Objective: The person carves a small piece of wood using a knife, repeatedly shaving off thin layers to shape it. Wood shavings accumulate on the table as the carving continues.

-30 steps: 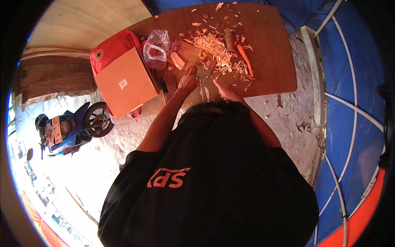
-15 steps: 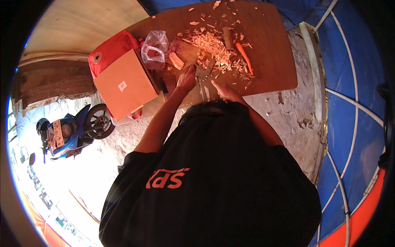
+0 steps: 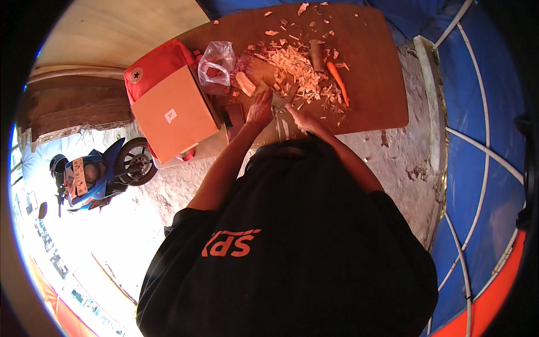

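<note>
My right hand [image 3: 306, 119] is closed round the handle of a knife, its thumb stretched along toward the blade. The wide grey blade [image 3: 279, 100] slants over the near edge of the pile, between my two hands. My left hand [image 3: 260, 110] is beside the blade with its fingers bent down and together; what they hold, if anything, is hidden. Just beyond my left fingers rests a pale, thick chunk [image 3: 245, 83], apparently peeled root. Chopped pale strips [image 3: 295, 64] are heaped beyond the knife. A brown unpeeled root piece [image 3: 317, 55] and an orange carrot [image 3: 338, 83] lie right of the heap.
A clear plastic bag [image 3: 217, 66], a cardboard box [image 3: 175, 116] and a red bag [image 3: 163, 63] stand at the left of the brown table [image 3: 376, 95]. A dark flat object [image 3: 232, 117] lies by the box. Scraps are scattered at the far side. A motorbike [image 3: 106, 171] stands at left.
The knife blade has tilted more onto its edge and turned. Both hands have shifted slightly, and the whole view has moved a little.
</note>
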The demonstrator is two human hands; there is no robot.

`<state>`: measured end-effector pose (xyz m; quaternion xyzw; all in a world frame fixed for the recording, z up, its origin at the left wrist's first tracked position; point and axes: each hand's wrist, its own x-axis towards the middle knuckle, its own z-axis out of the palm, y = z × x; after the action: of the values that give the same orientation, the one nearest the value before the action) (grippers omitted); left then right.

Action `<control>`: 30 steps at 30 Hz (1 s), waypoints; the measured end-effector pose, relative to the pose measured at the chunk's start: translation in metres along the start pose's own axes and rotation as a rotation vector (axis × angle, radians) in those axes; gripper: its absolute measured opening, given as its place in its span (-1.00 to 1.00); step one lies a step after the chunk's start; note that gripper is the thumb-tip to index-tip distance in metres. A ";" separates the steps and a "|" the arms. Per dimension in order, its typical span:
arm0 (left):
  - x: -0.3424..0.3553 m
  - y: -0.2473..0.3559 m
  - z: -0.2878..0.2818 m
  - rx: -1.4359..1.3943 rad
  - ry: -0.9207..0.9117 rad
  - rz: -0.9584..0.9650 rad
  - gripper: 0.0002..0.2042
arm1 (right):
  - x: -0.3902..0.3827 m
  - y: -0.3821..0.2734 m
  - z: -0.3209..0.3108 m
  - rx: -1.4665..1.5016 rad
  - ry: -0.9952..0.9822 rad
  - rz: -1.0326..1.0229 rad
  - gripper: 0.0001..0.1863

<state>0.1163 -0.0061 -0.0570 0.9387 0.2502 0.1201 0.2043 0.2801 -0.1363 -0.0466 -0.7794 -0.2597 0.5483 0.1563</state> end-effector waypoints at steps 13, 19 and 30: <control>-0.004 -0.006 0.013 0.067 -0.075 -0.023 -0.37 | -0.031 0.049 -0.011 -0.027 0.169 -0.253 -0.13; -0.006 -0.001 0.013 0.088 -0.126 -0.053 -0.37 | -0.043 0.001 -0.010 0.066 0.018 0.121 -0.06; -0.010 -0.002 0.007 0.083 -0.100 -0.015 -0.37 | -0.043 0.024 0.006 -0.081 0.086 -0.036 0.01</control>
<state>0.1089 -0.0121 -0.0656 0.9494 0.2513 0.0613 0.1783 0.2689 -0.1811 -0.0284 -0.8030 -0.2888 0.5005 0.1458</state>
